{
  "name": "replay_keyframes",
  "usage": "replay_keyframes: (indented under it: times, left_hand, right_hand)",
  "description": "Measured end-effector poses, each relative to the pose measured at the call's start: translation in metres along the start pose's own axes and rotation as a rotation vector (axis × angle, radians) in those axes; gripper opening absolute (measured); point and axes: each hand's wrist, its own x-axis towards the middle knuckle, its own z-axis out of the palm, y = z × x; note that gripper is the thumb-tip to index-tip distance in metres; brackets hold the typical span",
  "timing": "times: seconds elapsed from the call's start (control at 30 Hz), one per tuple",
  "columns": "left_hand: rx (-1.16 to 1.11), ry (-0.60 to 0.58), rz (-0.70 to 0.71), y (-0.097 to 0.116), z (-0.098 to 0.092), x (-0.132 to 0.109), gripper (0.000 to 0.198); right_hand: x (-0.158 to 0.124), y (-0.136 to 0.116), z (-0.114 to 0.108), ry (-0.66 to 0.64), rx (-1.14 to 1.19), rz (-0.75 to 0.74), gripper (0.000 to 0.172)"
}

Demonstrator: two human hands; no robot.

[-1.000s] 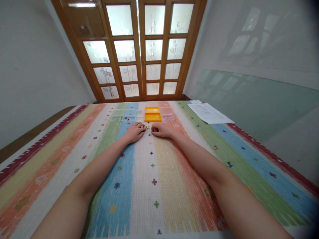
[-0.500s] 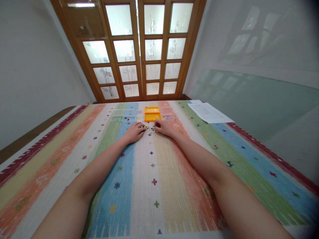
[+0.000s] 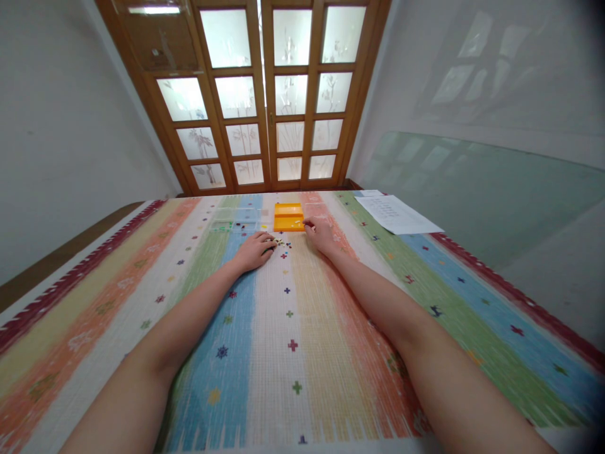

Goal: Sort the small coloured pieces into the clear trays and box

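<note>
A small loose pile of tiny coloured pieces (image 3: 282, 243) lies on the striped cloth. My left hand (image 3: 256, 251) rests palm down at the pile's left side, its fingers spread a little. Just beyond the pile stands an orange tray (image 3: 288, 217) with two compartments; a few pale pieces lie in the nearer one. At the tray's right front corner is my right hand (image 3: 318, 234), thumb and fingertips together; anything between them is too small to make out. A clear box (image 3: 235, 225) left of the tray holds green, dark and yellow pieces in separate sections.
Another clear box (image 3: 316, 210) is partly hidden behind my right hand. Printed paper sheets (image 3: 399, 215) lie at the back right of the cloth-covered table (image 3: 278, 378). Wooden doors with glass panes stand past the far edge.
My right hand has moved from the pile to the right and away from me, to the orange tray's right corner. My left hand has stayed in place.
</note>
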Motion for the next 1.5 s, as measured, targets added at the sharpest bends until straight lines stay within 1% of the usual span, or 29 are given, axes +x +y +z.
replay_keyframes:
  times: [0.13,0.27,0.4,0.53,0.67,0.77,0.93,1.03,1.23,1.37,1.5]
  left_hand:
    - [0.001,0.019,-0.011,-0.003,0.001,0.000,0.036]
    - [-0.008,0.028,-0.015,-0.006,0.001,0.000,0.036]
    - [-0.007,0.041,-0.035,-0.007,0.001,0.000,0.035]
    - [-0.013,0.050,-0.051,-0.009,0.002,0.000,0.035]
    - [-0.014,0.055,-0.068,-0.007,0.001,0.000,0.035]
    - [-0.016,0.032,-0.039,0.001,0.000,0.002,0.037]
    - [-0.011,-0.050,0.091,0.021,0.003,0.009,0.043]
    - [-0.001,-0.088,0.100,0.028,0.009,0.013,0.047]
    - [-0.008,-0.126,0.046,0.025,0.018,0.015,0.050]
    - [-0.043,-0.129,0.077,0.024,0.015,0.014,0.048]
    - [-0.063,-0.119,0.080,0.027,0.011,0.015,0.048]
  right_hand:
    - [0.005,0.012,-0.005,0.095,-0.042,0.036,0.030]
    - [0.007,0.020,-0.007,0.124,-0.096,0.051,0.036]
    - [0.005,0.021,-0.007,0.118,-0.201,0.068,0.045]
    - [0.002,0.018,-0.008,0.082,-0.323,0.095,0.040]
    - [0.002,0.015,-0.008,0.059,-0.348,0.086,0.036]
    - [0.001,0.013,-0.004,0.051,-0.344,0.058,0.034]
    - [-0.003,0.004,0.001,0.041,-0.310,0.003,0.031]
    - [-0.004,-0.002,0.002,0.028,-0.283,-0.014,0.030]
    - [-0.006,-0.011,0.000,0.000,-0.275,-0.014,0.029]
    - [-0.006,-0.011,0.000,-0.012,-0.282,-0.032,0.028]
    - [-0.005,-0.010,0.001,-0.017,-0.288,-0.047,0.028]
